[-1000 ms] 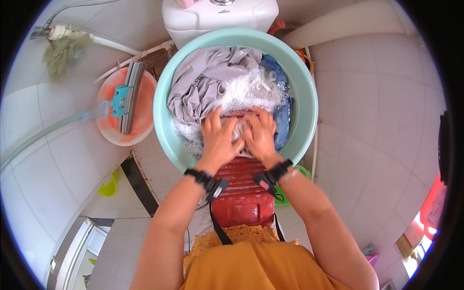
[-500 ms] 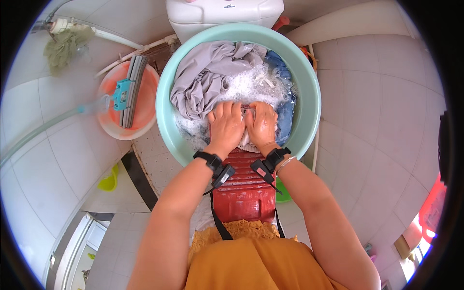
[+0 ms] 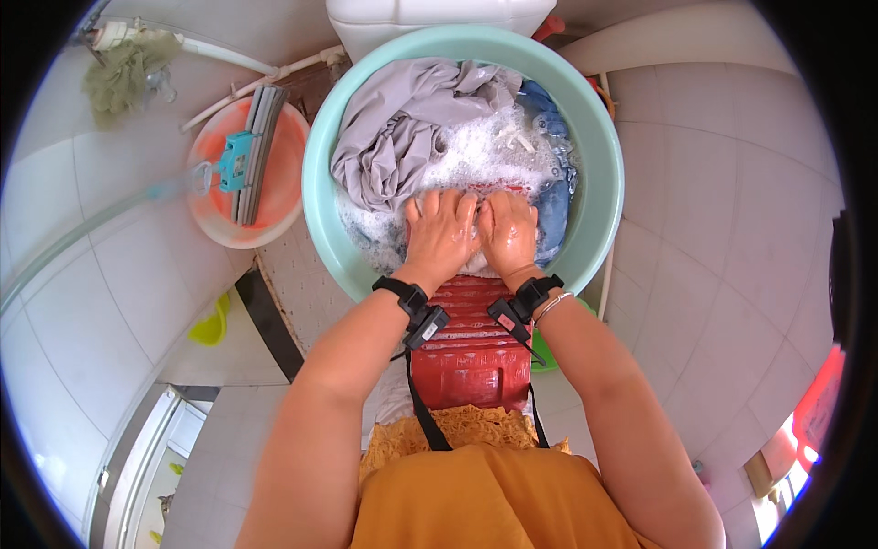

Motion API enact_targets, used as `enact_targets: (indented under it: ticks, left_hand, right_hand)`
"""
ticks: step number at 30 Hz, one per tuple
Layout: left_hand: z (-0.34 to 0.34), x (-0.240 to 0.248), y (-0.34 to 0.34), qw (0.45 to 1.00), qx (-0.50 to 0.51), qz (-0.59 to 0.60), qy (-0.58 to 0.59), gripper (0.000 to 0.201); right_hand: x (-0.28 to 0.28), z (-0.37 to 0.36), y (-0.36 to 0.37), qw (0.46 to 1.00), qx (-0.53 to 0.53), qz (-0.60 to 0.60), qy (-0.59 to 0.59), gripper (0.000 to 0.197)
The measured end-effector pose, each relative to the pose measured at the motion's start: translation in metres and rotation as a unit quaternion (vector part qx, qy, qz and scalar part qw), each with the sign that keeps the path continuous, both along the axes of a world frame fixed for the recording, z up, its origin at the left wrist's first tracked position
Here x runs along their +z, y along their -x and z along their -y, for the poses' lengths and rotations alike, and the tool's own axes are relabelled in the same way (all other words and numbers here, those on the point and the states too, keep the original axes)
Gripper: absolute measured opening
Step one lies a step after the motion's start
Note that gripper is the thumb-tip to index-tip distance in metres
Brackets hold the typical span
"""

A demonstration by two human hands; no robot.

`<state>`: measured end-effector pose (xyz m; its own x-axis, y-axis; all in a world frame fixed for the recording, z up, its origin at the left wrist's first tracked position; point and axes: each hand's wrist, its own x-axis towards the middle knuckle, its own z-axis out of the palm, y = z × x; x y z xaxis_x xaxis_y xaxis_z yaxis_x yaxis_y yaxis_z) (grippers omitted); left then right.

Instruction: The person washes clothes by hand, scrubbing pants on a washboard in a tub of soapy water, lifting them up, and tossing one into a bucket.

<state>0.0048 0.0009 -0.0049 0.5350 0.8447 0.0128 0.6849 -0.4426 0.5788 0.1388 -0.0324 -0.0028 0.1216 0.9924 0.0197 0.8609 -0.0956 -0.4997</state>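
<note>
Inside a pale green basin (image 3: 316, 197), a red ribbed washboard (image 3: 468, 366) leans with its lower end in soapy water. My left hand (image 3: 443, 236) and right hand (image 3: 508, 233) lie side by side on the board. Fingers of both hands curl over a wet whitish cloth (image 3: 477, 265), pressing it against the ribs. Most of this cloth is hidden beneath the hands. A bunched grey garment (image 3: 393, 151) rests at the basin's left, partly above the water. Along the right side sits soaked blue fabric (image 3: 552, 215). White suds (image 3: 476, 156) float between them.
To the left, an orange-and-white basin (image 3: 206, 224) holds a sponge mop head (image 3: 240, 160). A green mesh cloth (image 3: 123, 78) hangs on the piping. Behind the big basin stands a white toilet (image 3: 439, 13). Tiled walls (image 3: 704, 183) rise on both sides.
Both hands have slid slightly toward me along the washboard with the cloth. A bit of red now shows beyond my fingertips. The whole view has shifted a little.
</note>
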Motion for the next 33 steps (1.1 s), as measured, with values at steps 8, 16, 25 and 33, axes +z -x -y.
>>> enact_targets:
  ticks: [8,16,25,33]
  left_hand:
    - [0.098,0.043,0.050,0.999,-0.041,0.031,0.019,0.033]
    - [0.003,-0.001,-0.009,0.995,0.038,-0.051,0.072,0.035]
    - [0.088,0.034,0.049,0.997,-0.069,0.006,-0.017,0.033]
    - [-0.010,-0.007,-0.007,0.996,0.052,0.003,0.070,0.034]
  right_hand:
    - [0.067,0.094,0.025,0.997,0.030,-0.056,0.041,0.015]
    - [-0.009,-0.010,-0.001,0.995,-0.057,-0.019,0.085,0.013]
    - [0.057,0.096,0.024,0.998,0.056,-0.032,0.024,0.035]
    - [-0.012,-0.016,0.000,0.995,-0.076,-0.023,0.067,0.028]
